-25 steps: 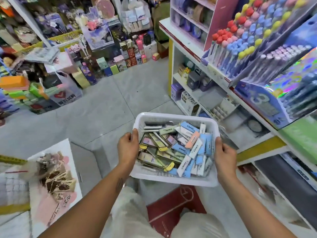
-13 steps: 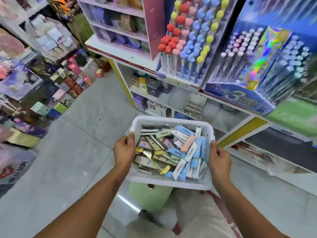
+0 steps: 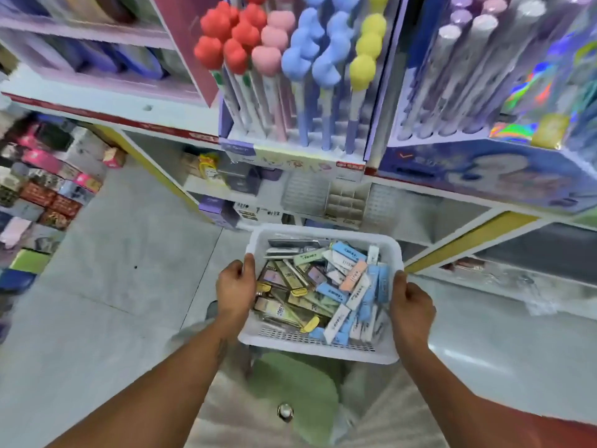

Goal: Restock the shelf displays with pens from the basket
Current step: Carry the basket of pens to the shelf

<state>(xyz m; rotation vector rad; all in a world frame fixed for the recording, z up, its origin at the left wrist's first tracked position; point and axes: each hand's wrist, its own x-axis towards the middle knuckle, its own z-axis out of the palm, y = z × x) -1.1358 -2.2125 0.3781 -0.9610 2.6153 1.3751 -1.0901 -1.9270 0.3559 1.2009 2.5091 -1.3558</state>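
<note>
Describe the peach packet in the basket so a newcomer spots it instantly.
Find the white basket gripped by the left hand and right hand. Among the blue packets piled on its right side lies the peach packet, the only orange-pink one there.

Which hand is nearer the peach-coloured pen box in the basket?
Right. The right hand grips the basket rim just right of the peach-coloured pen box; the left hand grips the opposite rim.

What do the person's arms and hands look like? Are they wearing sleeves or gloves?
Both arms are bare up to the picture's lower edge, with no sleeves showing. The left hand and the right hand wear no gloves, and no rings or watch show. The left forearm has a small dark marking near the wrist, perhaps a tattoo.
</note>
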